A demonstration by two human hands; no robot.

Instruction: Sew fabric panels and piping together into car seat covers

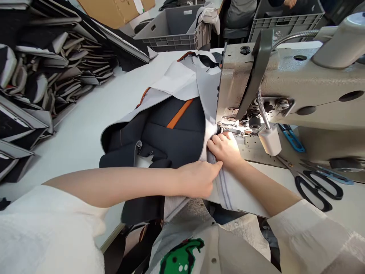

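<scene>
A dark navy garment [176,133] with a pale grey inner side and an orange stripe lies across the white table, its right edge running under the sewing machine [285,83]. My left hand [198,179] is closed on that edge, the index finger stretched toward my other hand. Close to the lit needle area, my right hand [226,150] has curled fingers holding the garment's edge. The needle itself is hidden behind that hand and the machine head. A pale strip with blue lines [224,186] hangs over the table's front, just below both hands.
Large black-handled scissors [315,190] and blue thread snips [293,139] lie right of the machine's lamp [269,141]. Stacked dark fabric pieces [71,64] fill the left side. Grey crates [171,32] stand behind the table, with part of another person at the back.
</scene>
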